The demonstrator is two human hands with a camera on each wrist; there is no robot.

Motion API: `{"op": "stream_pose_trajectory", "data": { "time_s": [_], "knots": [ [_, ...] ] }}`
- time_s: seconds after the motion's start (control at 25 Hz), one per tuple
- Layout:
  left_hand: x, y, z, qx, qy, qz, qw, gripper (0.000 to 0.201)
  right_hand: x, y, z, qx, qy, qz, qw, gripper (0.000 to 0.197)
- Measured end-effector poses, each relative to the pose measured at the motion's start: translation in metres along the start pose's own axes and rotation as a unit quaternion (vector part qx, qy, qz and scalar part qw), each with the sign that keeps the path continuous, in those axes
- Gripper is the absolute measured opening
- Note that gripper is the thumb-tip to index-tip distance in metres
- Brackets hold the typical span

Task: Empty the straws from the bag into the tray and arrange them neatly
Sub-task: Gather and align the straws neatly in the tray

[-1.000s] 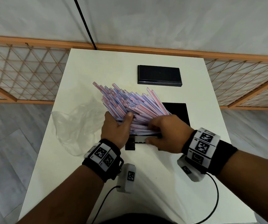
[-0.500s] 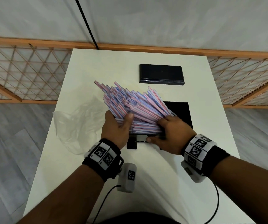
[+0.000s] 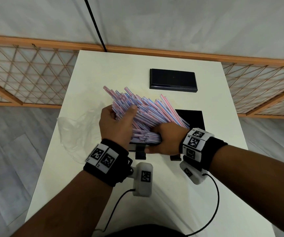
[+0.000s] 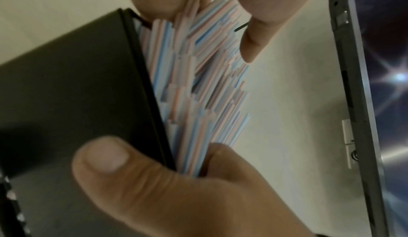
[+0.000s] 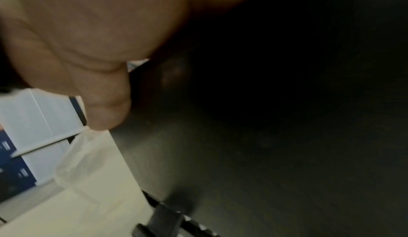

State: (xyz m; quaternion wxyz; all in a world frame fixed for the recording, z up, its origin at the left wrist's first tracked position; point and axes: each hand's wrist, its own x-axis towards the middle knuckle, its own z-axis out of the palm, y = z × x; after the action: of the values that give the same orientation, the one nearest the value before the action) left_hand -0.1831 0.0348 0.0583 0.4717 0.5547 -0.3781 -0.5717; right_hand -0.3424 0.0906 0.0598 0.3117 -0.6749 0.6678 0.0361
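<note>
A thick fan of pink, blue and white striped straws [image 3: 148,113] leans out of the black tray [image 3: 191,119] toward the far left. My left hand [image 3: 120,113] grips the fan halfway up its left side, thumb over the top. My right hand [image 3: 161,140] grips the near ends of the straws at the tray's front edge. The left wrist view has the straws [image 4: 198,87] against the tray's black wall [image 4: 77,83], my left thumb [image 4: 106,157] on that wall and the right hand's fingers [image 4: 253,36] at their far end. The right wrist view is mostly palm [image 5: 95,40] and dark tray.
The empty clear plastic bag [image 3: 76,132] lies crumpled on the white table [image 3: 93,71], left of my hands. A flat black lid [image 3: 172,80] rests at the far middle. A wooden lattice rail [image 3: 23,77] runs behind the table. Wrist cables trail near the front edge.
My left hand has slid from the straws' near ends up to the middle of the fan. My right hand has shifted left along the near ends, closing the bundle tighter.
</note>
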Motion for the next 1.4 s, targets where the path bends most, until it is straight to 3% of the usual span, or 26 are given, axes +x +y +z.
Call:
{"op": "stream_pose_trajectory", "data": {
  "time_s": [0.24,0.36,0.44,0.56,0.76,0.92,1.04,1.16,1.32,1.4],
  "knots": [
    [0.003,-0.005,0.004,-0.043,-0.019,-0.035,0.998,0.052,0.006,-0.009,-0.004,0.053,-0.058,0.005,0.997,0.036],
    [0.003,-0.003,0.005,-0.039,-0.033,-0.041,0.998,0.065,0.003,-0.007,-0.011,0.051,-0.021,0.005,0.998,0.049],
    [0.002,-0.006,0.003,-0.022,-0.053,-0.029,0.998,0.06,0.004,-0.005,-0.011,0.027,0.016,-0.002,1.0,0.062],
    [-0.005,-0.014,-0.003,0.025,-0.077,-0.004,0.997,0.057,0.004,-0.006,-0.002,0.018,0.013,0.001,1.0,0.07],
    [-0.005,-0.007,-0.001,-0.02,-0.063,0.003,0.998,0.069,0.002,0.001,-0.004,0.074,-0.005,0.012,0.997,0.06],
    [-0.006,-0.009,0.006,0.002,-0.075,-0.001,0.997,0.071,0.005,-0.007,-0.004,0.101,0.004,-0.032,0.994,0.047],
    [-0.003,-0.012,0.001,-0.007,-0.062,0.013,0.998,0.054,0.005,-0.012,-0.013,0.077,0.024,-0.014,0.997,0.052],
    [-0.006,-0.018,-0.006,0.024,-0.065,0.015,0.997,0.039,0.003,-0.015,-0.01,-0.015,0.055,-0.018,0.998,0.061],
    [-0.007,-0.016,-0.01,0.024,-0.069,0.026,0.997,0.06,-0.013,-0.013,0.003,-0.002,0.088,-0.034,0.996,0.067],
    [-0.002,-0.013,-0.008,0.013,-0.072,0.015,0.997,0.069,-0.03,-0.012,-0.002,0.009,0.136,-0.06,0.989,0.061]
  ]
}}
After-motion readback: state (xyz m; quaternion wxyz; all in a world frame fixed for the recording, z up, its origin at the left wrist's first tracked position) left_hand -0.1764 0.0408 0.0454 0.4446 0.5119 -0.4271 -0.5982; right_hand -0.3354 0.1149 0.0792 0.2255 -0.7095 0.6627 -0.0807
